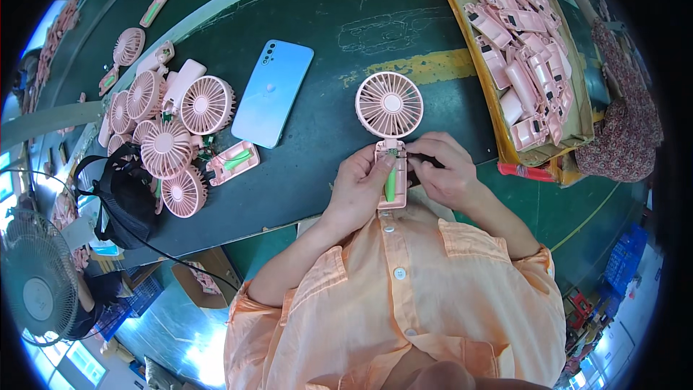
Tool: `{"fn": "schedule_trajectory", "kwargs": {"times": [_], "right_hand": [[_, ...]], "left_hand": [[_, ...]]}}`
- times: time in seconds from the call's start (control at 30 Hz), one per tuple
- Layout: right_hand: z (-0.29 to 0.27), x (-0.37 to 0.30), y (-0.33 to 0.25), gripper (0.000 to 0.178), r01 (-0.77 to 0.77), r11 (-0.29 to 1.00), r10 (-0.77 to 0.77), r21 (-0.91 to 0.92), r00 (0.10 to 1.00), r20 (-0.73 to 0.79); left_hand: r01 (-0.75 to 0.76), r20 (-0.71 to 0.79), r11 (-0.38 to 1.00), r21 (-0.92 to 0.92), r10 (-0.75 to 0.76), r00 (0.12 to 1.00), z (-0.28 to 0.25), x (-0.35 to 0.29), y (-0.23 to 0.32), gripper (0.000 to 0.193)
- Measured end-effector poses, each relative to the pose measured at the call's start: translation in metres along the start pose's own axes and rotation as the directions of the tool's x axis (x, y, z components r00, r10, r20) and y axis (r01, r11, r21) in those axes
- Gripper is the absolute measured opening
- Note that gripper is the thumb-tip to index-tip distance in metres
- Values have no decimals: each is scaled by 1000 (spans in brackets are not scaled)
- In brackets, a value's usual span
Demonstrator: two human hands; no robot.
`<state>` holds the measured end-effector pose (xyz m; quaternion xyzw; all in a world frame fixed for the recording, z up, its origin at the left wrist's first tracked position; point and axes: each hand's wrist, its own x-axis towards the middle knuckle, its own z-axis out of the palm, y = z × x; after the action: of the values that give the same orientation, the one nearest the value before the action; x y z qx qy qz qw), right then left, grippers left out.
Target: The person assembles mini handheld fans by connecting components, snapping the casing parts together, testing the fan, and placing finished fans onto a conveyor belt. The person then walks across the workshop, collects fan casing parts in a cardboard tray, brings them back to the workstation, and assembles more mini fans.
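A pink handheld fan point(390, 103) lies at the table's front edge, its round head pointing away from me. Its handle is uncovered and shows a green battery point(390, 186) and a small green circuit board point(392, 152). Wrapped around the handle's left side is my left hand point(355, 189), with the thumb laid over the inside by the board. On the opposite side, my right hand point(447, 177) has its fingers pinched together beside the board. Something thin and dark shows at those fingertips, too small to make out.
A blue phone point(273, 94) lies left of the fan. Farther left are piled pink fans point(167, 148) and a black bag point(123, 195). A yellow-edged box point(498, 126) of pink casing parts stands on the right. A large standing fan point(40, 282) is at lower left.
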<state>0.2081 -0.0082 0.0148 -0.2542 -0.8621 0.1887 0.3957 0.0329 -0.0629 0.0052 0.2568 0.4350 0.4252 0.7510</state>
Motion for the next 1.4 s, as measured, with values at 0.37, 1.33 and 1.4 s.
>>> {"fn": "schedule_trajectory", "kwargs": {"times": [0.37,1.33,1.4], "right_hand": [[-11,9,2,13,212,966,-183,-151,965,189],[-18,-7,-24,32,375,811,-133,-449,865,483],[-22,-7,-21,29,310,888,-124,-339,872,473]], "left_hand": [[-18,-21,999,43,19,1000,6,3,2,24],[-6,-34,1000,-6,6,999,19,16,1,22],[-19,-63,999,37,22,998,19,14,-3,21]]}}
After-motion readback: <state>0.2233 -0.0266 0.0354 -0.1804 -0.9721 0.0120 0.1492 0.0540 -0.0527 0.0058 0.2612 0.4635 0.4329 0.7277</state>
